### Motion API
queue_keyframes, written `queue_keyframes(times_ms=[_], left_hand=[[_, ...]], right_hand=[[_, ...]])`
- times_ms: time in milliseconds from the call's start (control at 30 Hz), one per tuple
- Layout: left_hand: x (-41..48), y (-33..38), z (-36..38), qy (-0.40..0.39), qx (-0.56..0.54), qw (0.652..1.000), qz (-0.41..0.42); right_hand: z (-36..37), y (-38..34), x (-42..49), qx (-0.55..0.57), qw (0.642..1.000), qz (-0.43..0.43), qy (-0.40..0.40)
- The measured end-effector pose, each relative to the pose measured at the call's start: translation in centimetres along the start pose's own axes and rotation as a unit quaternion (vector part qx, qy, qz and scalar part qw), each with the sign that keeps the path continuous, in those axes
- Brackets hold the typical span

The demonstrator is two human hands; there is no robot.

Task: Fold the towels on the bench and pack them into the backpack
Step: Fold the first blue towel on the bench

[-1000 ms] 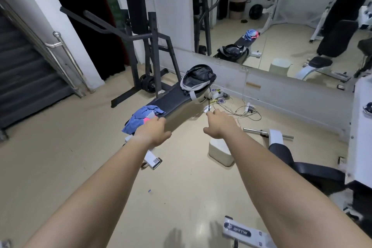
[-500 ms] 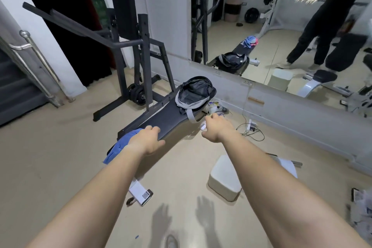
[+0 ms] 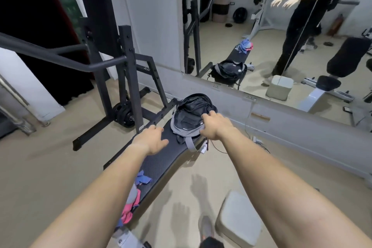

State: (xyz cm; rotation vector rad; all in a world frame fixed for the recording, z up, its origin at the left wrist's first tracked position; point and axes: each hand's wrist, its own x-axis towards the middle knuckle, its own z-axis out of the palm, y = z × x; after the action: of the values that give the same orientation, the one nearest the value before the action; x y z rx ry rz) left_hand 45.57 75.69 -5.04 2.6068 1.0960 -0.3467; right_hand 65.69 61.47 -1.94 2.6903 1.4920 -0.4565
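An open black and grey backpack (image 3: 185,119) lies at the far end of the black bench (image 3: 161,165). My right hand (image 3: 215,127) is over the backpack's right rim, fingers relaxed; whether it touches is unclear. My left hand (image 3: 151,139) hovers with loose fingers over the bench pad just left of the backpack, holding nothing. A crumpled heap of blue, grey and pink towels (image 3: 131,201) lies on the near end of the bench, partly hidden by my left forearm.
A black squat rack (image 3: 128,78) with weight plates stands left of the bench. A wall mirror (image 3: 281,32) runs behind it, with cables on the floor below. A pale grey step block (image 3: 239,219) sits on the floor to the right, by my foot (image 3: 205,227).
I have walked closer along the bench. Both hands have moved forward from the towel end to the backpack end; the towels now lie under my left forearm.
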Motion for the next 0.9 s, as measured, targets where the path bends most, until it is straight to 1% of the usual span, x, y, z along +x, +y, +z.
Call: queue_keyframes(times_ms=[167, 267, 400, 500, 667, 800, 900], left_hand=[[11.6, 0.4, -2.4, -0.007, 0.01, 1.0, -0.013], [18.0, 0.8, -4.4, -0.013, -0.018, 0.999, -0.04], [24.0, 0.1, -5.8, -0.014, -0.064, 0.996, -0.065], [27.8, -1.3, -6.5, -0.025, -0.069, 0.993, -0.087], [33.9, -5.8, -6.9, -0.041, -0.097, 0.984, -0.145], [37.4, -9.2, -7.4, -0.026, -0.126, 0.976, -0.173], [38.5, -11.3, -7.5, -0.019, -0.152, 0.968, -0.197]], right_hand=[[-1.4, 2.5, 12.7, -0.002, 1.0, -0.017, -0.018], [-2.9, 3.7, 20.1, -0.006, 0.999, -0.033, -0.042], [-4.7, 4.2, 28.4, -0.015, 0.997, -0.054, -0.058], [-5.3, 3.3, 34.0, -0.017, 0.994, -0.079, -0.07], [-5.2, 0.7, 42.5, -0.036, 0.988, -0.121, -0.093], [-5.5, -2.2, 47.9, -0.059, 0.982, -0.138, -0.111], [-6.0, -4.7, 51.0, -0.082, 0.975, -0.173, -0.112]])
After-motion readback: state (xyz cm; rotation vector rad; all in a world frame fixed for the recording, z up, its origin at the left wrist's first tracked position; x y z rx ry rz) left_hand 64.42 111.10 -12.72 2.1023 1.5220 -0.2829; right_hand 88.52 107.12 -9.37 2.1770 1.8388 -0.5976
